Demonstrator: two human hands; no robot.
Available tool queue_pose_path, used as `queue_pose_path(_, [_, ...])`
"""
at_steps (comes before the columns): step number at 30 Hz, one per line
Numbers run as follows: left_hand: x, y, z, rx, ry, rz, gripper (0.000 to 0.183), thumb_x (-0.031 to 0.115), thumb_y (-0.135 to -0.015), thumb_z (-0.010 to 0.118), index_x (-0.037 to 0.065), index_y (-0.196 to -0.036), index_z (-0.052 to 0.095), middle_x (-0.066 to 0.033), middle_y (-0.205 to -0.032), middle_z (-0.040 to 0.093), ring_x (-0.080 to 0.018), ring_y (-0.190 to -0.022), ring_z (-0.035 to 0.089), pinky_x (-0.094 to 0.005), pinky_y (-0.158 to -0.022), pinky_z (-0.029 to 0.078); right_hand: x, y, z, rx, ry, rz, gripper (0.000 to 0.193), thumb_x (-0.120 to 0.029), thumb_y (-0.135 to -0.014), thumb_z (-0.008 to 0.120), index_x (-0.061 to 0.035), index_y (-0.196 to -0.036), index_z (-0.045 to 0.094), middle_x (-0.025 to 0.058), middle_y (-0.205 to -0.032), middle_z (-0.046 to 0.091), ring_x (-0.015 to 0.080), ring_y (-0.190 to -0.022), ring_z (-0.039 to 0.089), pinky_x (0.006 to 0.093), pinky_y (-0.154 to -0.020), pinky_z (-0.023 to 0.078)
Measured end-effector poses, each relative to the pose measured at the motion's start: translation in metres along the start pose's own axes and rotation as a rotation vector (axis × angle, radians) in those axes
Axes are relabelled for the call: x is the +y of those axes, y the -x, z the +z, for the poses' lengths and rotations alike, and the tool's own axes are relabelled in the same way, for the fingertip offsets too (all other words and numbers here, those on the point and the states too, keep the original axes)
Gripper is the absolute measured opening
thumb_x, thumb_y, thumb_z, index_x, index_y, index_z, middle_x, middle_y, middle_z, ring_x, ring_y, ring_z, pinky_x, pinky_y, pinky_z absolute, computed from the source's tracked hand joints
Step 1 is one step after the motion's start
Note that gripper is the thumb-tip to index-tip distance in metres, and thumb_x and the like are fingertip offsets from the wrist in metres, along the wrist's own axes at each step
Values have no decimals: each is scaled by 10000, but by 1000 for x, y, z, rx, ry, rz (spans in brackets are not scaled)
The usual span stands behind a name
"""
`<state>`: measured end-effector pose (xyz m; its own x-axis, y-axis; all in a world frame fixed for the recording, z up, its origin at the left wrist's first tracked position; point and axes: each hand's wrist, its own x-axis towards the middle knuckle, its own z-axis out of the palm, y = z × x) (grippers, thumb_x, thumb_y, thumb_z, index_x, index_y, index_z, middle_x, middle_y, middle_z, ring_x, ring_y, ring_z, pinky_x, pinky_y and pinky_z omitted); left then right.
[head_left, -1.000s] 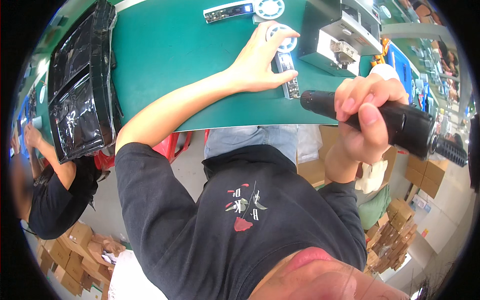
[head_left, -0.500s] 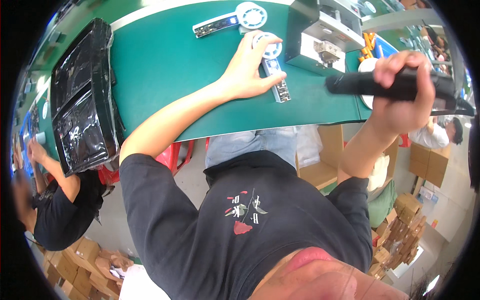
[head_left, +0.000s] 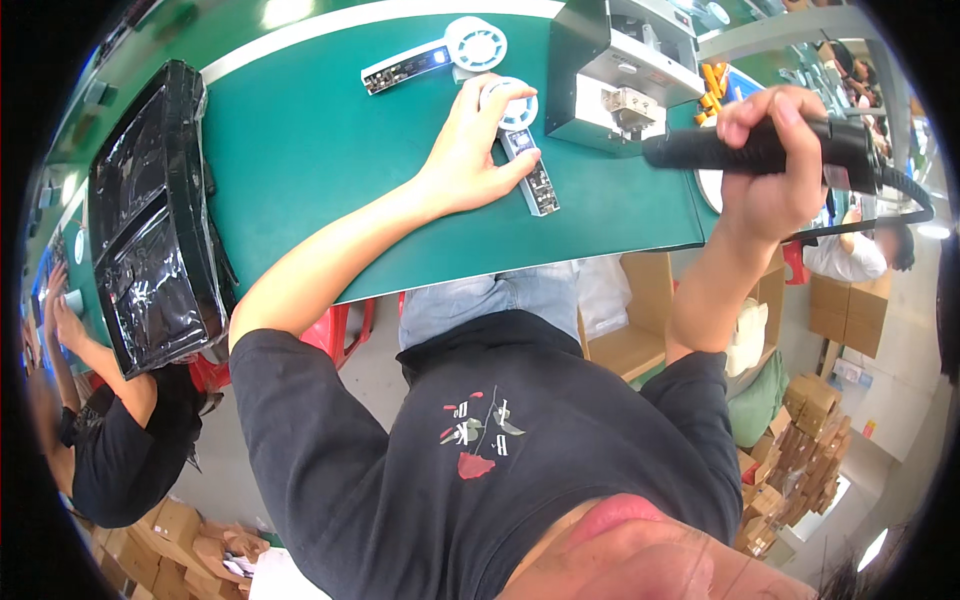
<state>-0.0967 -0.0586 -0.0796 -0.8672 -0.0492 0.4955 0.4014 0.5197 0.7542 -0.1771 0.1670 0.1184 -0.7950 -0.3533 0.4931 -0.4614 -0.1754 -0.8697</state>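
The tabletop is smooth, matt green, with a pale edge strip along its far side. The near fan lies flat on it, in front of the person: a round white plastic head with spoked openings, joined to a narrow, straight handle whose exposed face shows a circuit board. The left hand has hold of this fan. Its grip is partly open, fingers curled over the head, thumb against the handle. The far fan, of like shape, lies just beyond, its handle angled to the left.

The right hand is closed around a black tool, a cylinder held raised and roughly level. A ribbed cord leaves its outer end. The tool is slightly blurred; its tip cannot be made out.

To the right stands a metal machine, box-shaped, with a silver block on its front; its top is cut off by the frame. A white disc is partly hidden behind the right wrist.

At left, a black tray is wrapped in glossy, creased film; glare obscures its contents. Below the tabletop, an open cardboard box contains a crumpled white plastic bag.
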Motion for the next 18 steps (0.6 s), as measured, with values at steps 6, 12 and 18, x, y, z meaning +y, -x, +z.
queue_pose_path(6, [-2, 1, 1, -4, 9, -25, 682, 179, -819, 823, 114, -1430, 528, -206, -1389, 484, -404, -1352, 486, -485, -1142, 444, -6, 37, 22, -63, -271, 40, 128, -89, -946, 640, 19, -990, 588, 187, -789, 662, 233, -614, 619, 368, -639, 569])
queue_pose_path(12, [0, 0, 0, -16, 25, -38, 681, 205, -820, 821, 133, -1432, 532, -210, -1393, 464, -411, -1350, 480, -493, -1144, 447, 1, 46, 32, -2, -300, 100, 146, -57, -916, 694, 17, -992, 594, 185, -803, 676, 235, -630, 642, 359, -628, 570])
queue_pose_path(18, [-2, 1, 0, -12, 9, -34, 690, 218, -824, 826, 128, -1441, 531, -218, -1396, 460, -417, -1354, 481, -493, -1150, 447, 9, 46, 31, -45, -235, 121, 162, -69, -918, 699, 14, -1007, 592, 189, -812, 682, 232, -637, 645, 356, -642, 571])
